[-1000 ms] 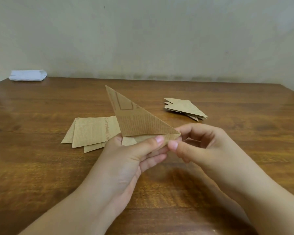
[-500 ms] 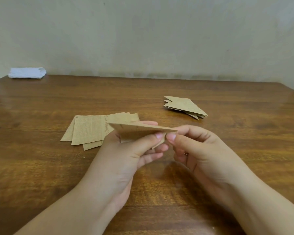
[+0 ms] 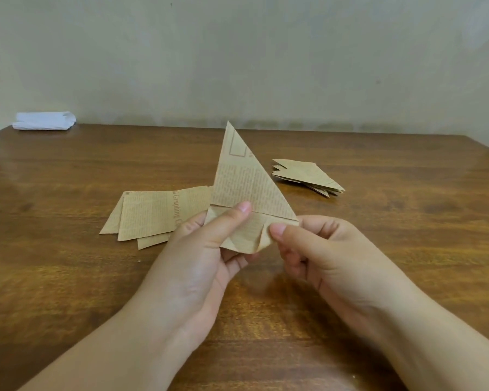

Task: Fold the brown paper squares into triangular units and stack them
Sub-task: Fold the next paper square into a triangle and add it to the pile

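Hands pinching a half-folded printed kraft-paper triangle [image 3: 246, 187] above the wooden table [image 3: 68, 277].
Left hand [image 3: 206, 258] thumb clamps its crease; right hand [image 3: 316, 249] pinches the lower corner (unfolded squares [image 3: 150, 215] left, finished stack [image 3: 305, 176] right).

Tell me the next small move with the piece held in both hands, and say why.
Probably fold the loose lower flap up and crease it. The paper piece is held upright off the table, the left hand gripping its lower left and the right hand pinching its lower right corner. Below the triangle's straight edge the flap is rumpled, so it seems unfinished and not ready for the stack of folded units.
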Tool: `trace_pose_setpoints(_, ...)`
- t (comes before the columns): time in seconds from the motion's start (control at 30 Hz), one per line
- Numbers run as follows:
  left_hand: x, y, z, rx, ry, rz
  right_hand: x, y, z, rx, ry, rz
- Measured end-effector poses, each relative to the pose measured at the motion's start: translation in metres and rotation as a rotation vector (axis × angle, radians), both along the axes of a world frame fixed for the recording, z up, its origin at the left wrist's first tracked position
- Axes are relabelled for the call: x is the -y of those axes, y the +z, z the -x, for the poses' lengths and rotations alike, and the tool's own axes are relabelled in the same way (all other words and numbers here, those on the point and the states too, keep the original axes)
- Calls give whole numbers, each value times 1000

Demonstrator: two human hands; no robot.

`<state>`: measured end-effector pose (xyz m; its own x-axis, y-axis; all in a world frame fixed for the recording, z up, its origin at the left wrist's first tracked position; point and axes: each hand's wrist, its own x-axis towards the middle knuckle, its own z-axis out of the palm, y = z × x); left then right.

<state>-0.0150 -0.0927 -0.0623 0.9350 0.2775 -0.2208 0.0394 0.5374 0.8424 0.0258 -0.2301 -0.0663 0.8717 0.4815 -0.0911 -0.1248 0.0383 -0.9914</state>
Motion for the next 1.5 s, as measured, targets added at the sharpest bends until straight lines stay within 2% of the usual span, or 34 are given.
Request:
trace_pose_setpoints(0.3,-13,4,1,-98,-166,-172,11,7,-6,47,-11,130)
trace_pose_setpoints(0.53,-4,8,5,-126,-183,-228,12,7,-4,79,81,193)
trace_pose_setpoints(1.5,-5,12,8,-95,-147,-233,19,11,-8,257,25,248)
